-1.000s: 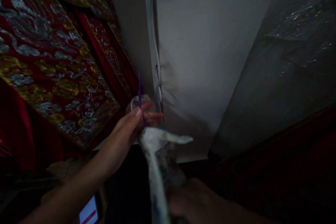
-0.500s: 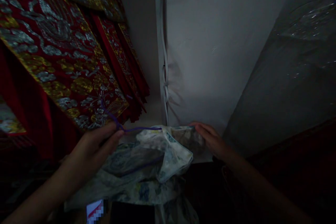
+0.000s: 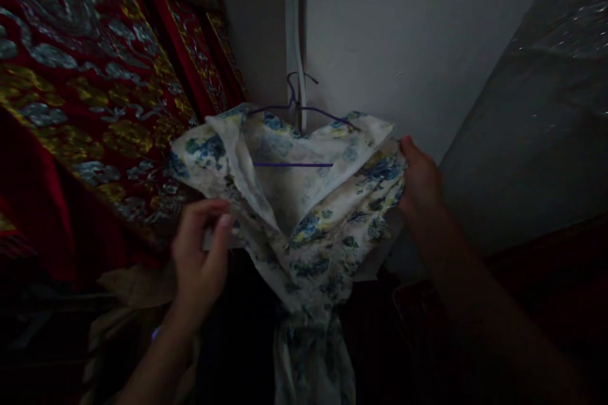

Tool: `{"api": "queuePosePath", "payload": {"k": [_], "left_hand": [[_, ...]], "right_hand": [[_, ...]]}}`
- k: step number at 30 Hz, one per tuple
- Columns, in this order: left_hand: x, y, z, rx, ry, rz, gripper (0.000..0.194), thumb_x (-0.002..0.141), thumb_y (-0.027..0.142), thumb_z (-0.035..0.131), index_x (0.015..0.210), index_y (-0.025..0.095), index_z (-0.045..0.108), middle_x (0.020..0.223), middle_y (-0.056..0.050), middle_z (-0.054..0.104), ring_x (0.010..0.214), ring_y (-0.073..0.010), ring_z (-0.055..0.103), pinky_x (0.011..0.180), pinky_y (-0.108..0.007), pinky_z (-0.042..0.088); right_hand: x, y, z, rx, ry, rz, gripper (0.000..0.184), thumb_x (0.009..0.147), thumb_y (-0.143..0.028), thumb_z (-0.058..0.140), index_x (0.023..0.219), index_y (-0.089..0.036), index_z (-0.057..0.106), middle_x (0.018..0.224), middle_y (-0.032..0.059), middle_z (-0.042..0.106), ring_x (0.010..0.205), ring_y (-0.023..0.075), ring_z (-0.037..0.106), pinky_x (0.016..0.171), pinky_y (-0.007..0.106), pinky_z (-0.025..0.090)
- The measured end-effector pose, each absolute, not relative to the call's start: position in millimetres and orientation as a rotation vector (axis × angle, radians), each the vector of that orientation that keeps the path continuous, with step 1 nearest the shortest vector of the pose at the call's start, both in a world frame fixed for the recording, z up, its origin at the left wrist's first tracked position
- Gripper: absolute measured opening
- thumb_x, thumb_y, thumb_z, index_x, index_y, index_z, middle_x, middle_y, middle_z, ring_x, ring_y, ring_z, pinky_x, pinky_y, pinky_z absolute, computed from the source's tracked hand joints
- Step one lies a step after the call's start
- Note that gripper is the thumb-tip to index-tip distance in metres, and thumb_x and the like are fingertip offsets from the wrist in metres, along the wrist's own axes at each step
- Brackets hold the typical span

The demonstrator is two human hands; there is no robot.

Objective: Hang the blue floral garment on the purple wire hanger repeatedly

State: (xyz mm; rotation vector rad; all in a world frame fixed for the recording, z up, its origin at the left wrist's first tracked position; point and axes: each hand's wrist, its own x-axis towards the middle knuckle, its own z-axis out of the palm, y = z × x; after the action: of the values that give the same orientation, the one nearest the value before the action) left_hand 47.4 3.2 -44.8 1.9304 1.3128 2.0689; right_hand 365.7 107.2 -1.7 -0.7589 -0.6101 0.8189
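A white dress or top with a blue and yellow floral print and a deep V neckline hangs from a thin purple hanger. The hanger's hook is up at the white cables on the wall. At the garment's right shoulder, my right hand is closed on the sleeve edge. My left hand is beside the garment's left side, below that sleeve, with thumb and bent forefinger apart and nothing seen between them. The garment's lower part falls narrow and bunched into the dark.
Red cloth with gold and silver embroidery hangs close on the left. White cables run down the pale wall. Shiny clear plastic sheeting covers the right side. Brownish crumpled material lies at lower left.
The hanger has gone from my left hand up to the cables, with the dress now spread over it. My left hand has let go; my right hand has risen to the right sleeve.
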Motion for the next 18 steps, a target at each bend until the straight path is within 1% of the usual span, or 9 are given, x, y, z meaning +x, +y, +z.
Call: {"api": "queuePosePath", "payload": {"k": [2,3,5,8,11,13,15,17,18], "left_hand": [[66.9,6.6,-72.5,1.978,1.433,1.674,0.019,0.092,0.036,0.065,0.102,0.019,0.066,0.091,-0.003,0.067,0.078,-0.0169,0.062,0.071,-0.029,0.049],[76.5,11.1,-84.7,1.942,1.480,1.577,0.024,0.089,0.039,0.067,0.100,0.018,0.065,0.091,-0.004,0.068,0.078,-0.0182,0.062,0.071,-0.030,0.050],[94.3,24.0,-102.6,1.785,1.516,1.526,0.033,0.083,0.045,0.074,0.098,0.017,0.065,0.091,-0.006,0.069,0.081,-0.0217,0.064,0.074,-0.033,0.051],[114.5,42.9,-113.4,1.592,1.392,1.567,0.030,0.084,0.046,0.071,0.093,0.017,0.068,0.091,-0.008,0.073,0.096,-0.0274,0.067,0.087,-0.038,0.052],[124.2,44.8,-117.8,1.400,1.322,1.642,0.029,0.088,0.047,0.063,0.080,0.019,0.066,0.074,-0.004,0.068,0.088,-0.0256,0.066,0.081,-0.034,0.052],[124.1,33.4,-123.0,1.297,1.335,1.621,0.035,0.088,0.049,0.062,0.070,0.020,0.061,0.064,-0.001,0.060,0.074,-0.0213,0.062,0.069,-0.029,0.050],[119.4,15.9,-129.9,1.312,1.303,1.538,0.037,0.089,0.050,0.061,0.070,0.018,0.060,0.065,0.000,0.059,0.070,-0.0181,0.058,0.066,-0.026,0.047],[112.0,-2.2,-135.8,1.333,1.248,1.483,0.036,0.090,0.050,0.061,0.078,0.017,0.066,0.075,-0.001,0.065,0.077,-0.0183,0.060,0.072,-0.026,0.049],[108.0,-9.9,-137.9,1.315,1.233,1.479,0.035,0.090,0.050,0.062,0.084,0.017,0.068,0.080,-0.001,0.068,0.082,-0.0190,0.061,0.076,-0.026,0.049]], "right_hand": [[366.4,91.1,-18.0,-0.793,-0.521,0.838,0.023,0.093,-0.032,0.058,0.074,-0.019,0.062,0.061,-0.0038,0.060,0.064,0.0161,0.068,0.067,0.030,0.057],[365.5,82.8,-26.9,-0.815,-0.493,0.851,0.022,0.093,-0.032,0.059,0.075,-0.019,0.062,0.060,-0.0040,0.060,0.063,0.0159,0.067,0.066,0.030,0.057],[364.2,71.7,-42.8,-0.852,-0.466,0.869,0.021,0.090,-0.034,0.063,0.075,-0.020,0.062,0.059,-0.0043,0.059,0.062,0.0164,0.067,0.064,0.030,0.057],[369.2,73.5,-57.3,-0.890,-0.466,0.875,0.022,0.086,-0.040,0.066,0.076,-0.021,0.062,0.061,-0.0023,0.062,0.066,0.0188,0.068,0.063,0.031,0.055],[380.1,77.3,-68.4,-0.945,-0.610,0.731,0.024,0.081,-0.043,0.070,0.085,-0.020,0.065,0.076,0.0015,0.067,0.076,0.0196,0.068,0.069,0.031,0.053],[379.3,64.8,-83.9,-1.026,-0.715,0.443,0.031,0.077,-0.041,0.075,0.099,-0.020,0.067,0.095,0.0040,0.069,0.088,0.0196,0.067,0.079,0.032,0.052],[363.2,38.8,-109.7,-1.133,-0.721,0.165,0.040,0.075,-0.040,0.078,0.108,-0.021,0.066,0.111,0.0059,0.066,0.100,0.0201,0.063,0.089,0.033,0.049],[331.6,8.0,-141.9,-1.170,-0.651,0.157,0.034,0.080,-0.044,0.074,0.104,-0.021,0.064,0.107,0.0058,0.065,0.098,0.0203,0.062,0.087,0.033,0.049],[312.2,-5.5,-157.9,-1.195,-0.657,0.279,0.030,0.083,-0.047,0.070,0.098,-0.021,0.063,0.099,0.0044,0.065,0.092,0.0196,0.062,0.083,0.032,0.050]]}}
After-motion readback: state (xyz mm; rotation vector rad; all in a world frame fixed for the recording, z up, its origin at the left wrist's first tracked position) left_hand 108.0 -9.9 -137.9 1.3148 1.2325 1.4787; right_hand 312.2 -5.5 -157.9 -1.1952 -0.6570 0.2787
